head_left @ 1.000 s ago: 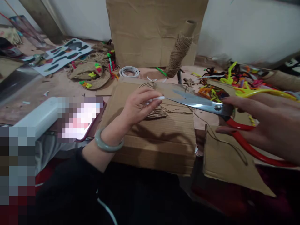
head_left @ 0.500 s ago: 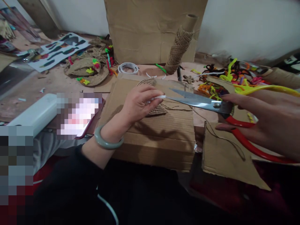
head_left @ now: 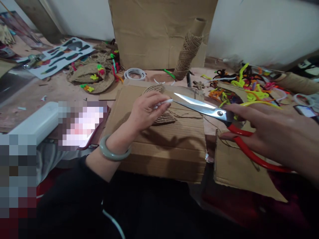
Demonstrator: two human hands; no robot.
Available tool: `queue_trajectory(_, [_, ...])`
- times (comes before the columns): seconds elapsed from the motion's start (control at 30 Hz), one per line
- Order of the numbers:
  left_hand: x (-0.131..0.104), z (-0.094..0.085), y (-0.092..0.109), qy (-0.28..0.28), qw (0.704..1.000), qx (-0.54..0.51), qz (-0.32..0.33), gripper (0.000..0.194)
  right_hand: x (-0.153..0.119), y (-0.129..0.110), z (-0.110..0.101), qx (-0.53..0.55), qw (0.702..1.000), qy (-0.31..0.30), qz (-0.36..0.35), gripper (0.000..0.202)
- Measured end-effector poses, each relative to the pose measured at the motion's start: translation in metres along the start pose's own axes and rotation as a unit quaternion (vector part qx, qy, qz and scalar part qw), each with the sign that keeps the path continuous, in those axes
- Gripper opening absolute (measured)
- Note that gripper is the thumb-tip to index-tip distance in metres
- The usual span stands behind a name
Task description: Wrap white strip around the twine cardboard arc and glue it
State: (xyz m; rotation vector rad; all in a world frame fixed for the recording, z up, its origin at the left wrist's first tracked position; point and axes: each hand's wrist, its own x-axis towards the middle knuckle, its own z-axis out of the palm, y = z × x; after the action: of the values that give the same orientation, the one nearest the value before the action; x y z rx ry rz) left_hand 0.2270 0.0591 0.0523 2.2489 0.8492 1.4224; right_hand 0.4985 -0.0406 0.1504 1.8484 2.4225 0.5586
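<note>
My left hand [head_left: 148,111] pinches a thin white strip [head_left: 168,101] between thumb and fingers, its end poking out to the right. A pair of scissors [head_left: 206,109] with red handles is gripped in my right hand [head_left: 274,136]. The blade tips reach the strip's end and look slightly apart. Whether the strip lies between the blades, I cannot tell. Beneath my left hand, partly covered by it, a piece made of brown twine rows [head_left: 165,118] rests on a cardboard box [head_left: 159,159]. A loose twine tail runs from it to the right.
Behind the box are a roll of white strip [head_left: 135,74] and a twine-wound tube [head_left: 188,53]. Woven twine pieces [head_left: 91,78] and a phone [head_left: 83,126] are on the left. Colourful pipe cleaners [head_left: 241,83] and a cardboard sheet [head_left: 239,169] are on the right.
The scissors and my right hand have moved left, and the blades now catch more light. My left hand keeps its pinch on the white strip.
</note>
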Motion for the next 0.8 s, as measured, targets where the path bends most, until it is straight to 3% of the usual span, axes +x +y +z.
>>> queue_trajectory(0.13, [0.0,-0.001,0.0,0.003,1.0,-0.013,-0.017,0.022,0.002,0.001,0.014,0.036,0.999,-0.018,-0.02,0.082])
queue_trajectory(0.37, [0.001,-0.002,0.001,0.016,0.999,-0.038,-0.028,0.022,0.003,-0.004,0.029,0.219,0.972,-0.08,0.008,0.073])
queue_trajectory(0.8, [0.001,-0.001,0.001,0.048,0.995,-0.06,-0.07,0.026,0.005,-0.013,0.037,0.274,0.955,-0.11,0.037,0.073])
